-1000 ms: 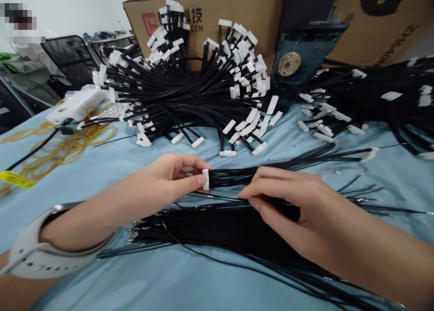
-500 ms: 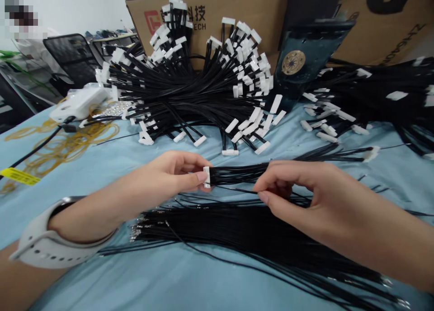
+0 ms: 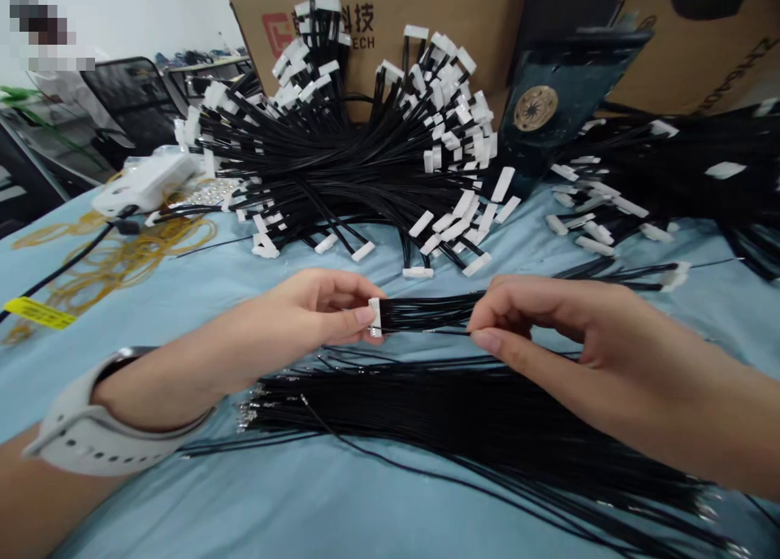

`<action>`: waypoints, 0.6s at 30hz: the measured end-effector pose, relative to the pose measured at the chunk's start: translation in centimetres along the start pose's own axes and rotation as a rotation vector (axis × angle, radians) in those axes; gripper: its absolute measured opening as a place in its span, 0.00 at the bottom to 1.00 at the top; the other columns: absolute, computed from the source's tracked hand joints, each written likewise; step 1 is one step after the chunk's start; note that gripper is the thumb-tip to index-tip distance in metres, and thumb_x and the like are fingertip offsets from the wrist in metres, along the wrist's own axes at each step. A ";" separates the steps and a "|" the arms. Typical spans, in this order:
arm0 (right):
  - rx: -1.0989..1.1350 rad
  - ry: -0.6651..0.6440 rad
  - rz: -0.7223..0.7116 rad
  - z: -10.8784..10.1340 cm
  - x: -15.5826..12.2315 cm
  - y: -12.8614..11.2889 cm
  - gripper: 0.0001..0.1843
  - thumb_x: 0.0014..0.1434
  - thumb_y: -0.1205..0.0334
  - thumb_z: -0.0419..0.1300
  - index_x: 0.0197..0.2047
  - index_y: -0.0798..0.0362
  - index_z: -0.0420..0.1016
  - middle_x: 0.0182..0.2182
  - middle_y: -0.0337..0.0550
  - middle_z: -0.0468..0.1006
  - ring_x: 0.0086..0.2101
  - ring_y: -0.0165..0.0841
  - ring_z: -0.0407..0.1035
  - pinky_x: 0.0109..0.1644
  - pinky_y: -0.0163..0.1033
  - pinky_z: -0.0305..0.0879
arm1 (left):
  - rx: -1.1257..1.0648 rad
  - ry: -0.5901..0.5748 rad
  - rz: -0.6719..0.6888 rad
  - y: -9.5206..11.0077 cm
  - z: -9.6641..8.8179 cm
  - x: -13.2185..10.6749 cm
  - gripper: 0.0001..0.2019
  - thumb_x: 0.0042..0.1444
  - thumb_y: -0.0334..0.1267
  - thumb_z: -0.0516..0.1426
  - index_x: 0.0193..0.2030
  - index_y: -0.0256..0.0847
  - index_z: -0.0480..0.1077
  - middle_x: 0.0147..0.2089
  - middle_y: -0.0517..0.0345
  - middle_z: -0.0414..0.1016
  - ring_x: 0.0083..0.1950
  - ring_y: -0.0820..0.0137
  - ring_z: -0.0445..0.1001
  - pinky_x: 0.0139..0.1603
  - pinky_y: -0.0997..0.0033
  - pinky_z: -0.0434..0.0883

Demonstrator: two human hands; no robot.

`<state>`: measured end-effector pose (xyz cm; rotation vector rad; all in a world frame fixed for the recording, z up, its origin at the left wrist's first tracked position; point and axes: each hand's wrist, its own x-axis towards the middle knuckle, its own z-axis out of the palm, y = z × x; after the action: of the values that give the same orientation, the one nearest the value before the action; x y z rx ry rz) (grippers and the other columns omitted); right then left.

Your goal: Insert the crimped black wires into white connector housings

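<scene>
Left hand [image 3: 322, 307] — pinching connector [image 3: 374, 317], cardboard carton [image 3: 426, 23] behind

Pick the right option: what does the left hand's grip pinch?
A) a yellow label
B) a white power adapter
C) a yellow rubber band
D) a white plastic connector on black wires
D: the left hand pinches the white plastic connector, and thin black wires run from it toward the right hand.

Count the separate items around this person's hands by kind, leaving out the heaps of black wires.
Hands: 2 (left hand, right hand)
White plastic connector: 1
Wristwatch with a white band: 1
Yellow tag: 1
Cardboard boxes: 2
Total: 7
</scene>
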<state>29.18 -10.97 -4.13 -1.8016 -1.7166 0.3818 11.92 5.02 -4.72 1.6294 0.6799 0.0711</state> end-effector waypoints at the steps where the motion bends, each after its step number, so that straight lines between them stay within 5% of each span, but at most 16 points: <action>1: 0.004 0.007 -0.048 0.2 -0.1 -0.1 0.08 0.58 0.68 0.55 0.28 0.50 0.68 0.24 0.31 0.70 0.24 0.22 0.63 0.24 0.25 0.59 | -0.007 -0.011 0.007 -0.1 0.0 0.0 0.05 0.57 0.37 0.59 0.38 0.39 0.72 0.32 0.62 0.78 0.36 0.77 0.76 0.37 0.84 0.68; 5: -0.018 0.038 -0.210 0.6 -0.2 -0.5 0.09 0.57 0.74 0.52 0.29 0.53 0.66 0.26 0.33 0.70 0.26 0.21 0.63 0.30 0.25 0.61 | -0.001 -0.029 0.016 -0.1 -0.2 0.1 0.04 0.56 0.36 0.59 0.38 0.40 0.73 0.32 0.63 0.79 0.35 0.77 0.75 0.36 0.84 0.68; 8: -0.067 0.093 -0.104 -0.2 -0.2 -0.2 0.09 0.58 0.70 0.52 0.28 0.52 0.66 0.24 0.34 0.69 0.25 0.24 0.62 0.24 0.28 0.59 | 0.017 -0.021 0.012 -0.1 -0.2 0.1 0.04 0.57 0.37 0.58 0.36 0.40 0.73 0.31 0.63 0.78 0.35 0.77 0.75 0.37 0.84 0.68; 12: -0.068 0.013 0.054 -1.3 0.1 0.8 0.11 0.59 0.60 0.53 0.25 0.50 0.66 0.19 0.35 0.66 0.22 0.28 0.59 0.19 0.31 0.55 | 0.004 0.006 -0.044 0.0 -0.1 0.1 0.05 0.57 0.38 0.59 0.38 0.41 0.72 0.32 0.63 0.79 0.37 0.77 0.75 0.37 0.83 0.67; 18: -0.105 -0.004 0.062 -0.9 0.3 1.2 0.11 0.58 0.62 0.54 0.24 0.51 0.65 0.18 0.36 0.63 0.19 0.27 0.55 0.16 0.31 0.50 | 0.034 -0.007 -0.033 0.1 0.0 0.1 0.04 0.58 0.38 0.58 0.37 0.40 0.72 0.32 0.62 0.79 0.36 0.76 0.75 0.37 0.82 0.67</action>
<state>30.71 -10.84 -4.04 -1.9343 -1.7148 0.3268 12.03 5.11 -4.68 1.6498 0.7053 0.0299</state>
